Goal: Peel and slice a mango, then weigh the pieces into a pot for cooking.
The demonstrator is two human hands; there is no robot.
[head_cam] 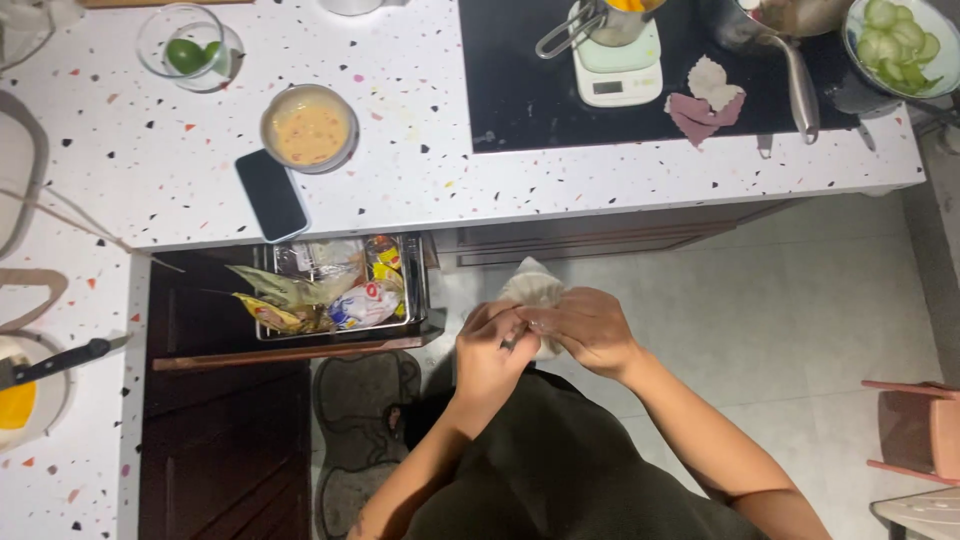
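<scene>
Both my hands meet in front of my body, below the counter edge. My left hand [490, 350] and my right hand [590, 328] are closed together on a small white plastic packet [532, 283] that sticks up above my fingers. My fingertips pinch it near its lower part, where a thin dark strip shows between them. To their left an open pull-out drawer [420, 290] holds several food packets and bags [330, 295].
On the speckled counter lie a black phone [271, 194], a bowl of orange sauce [309, 128], a glass bowl with lime [190, 48], a kitchen scale [617, 70] bearing a metal cup, a pan [790, 60] and a bowl of cucumber slices [903, 42]. A black-handled knife [65, 360] rests at left. A pink stool [920, 430] stands right.
</scene>
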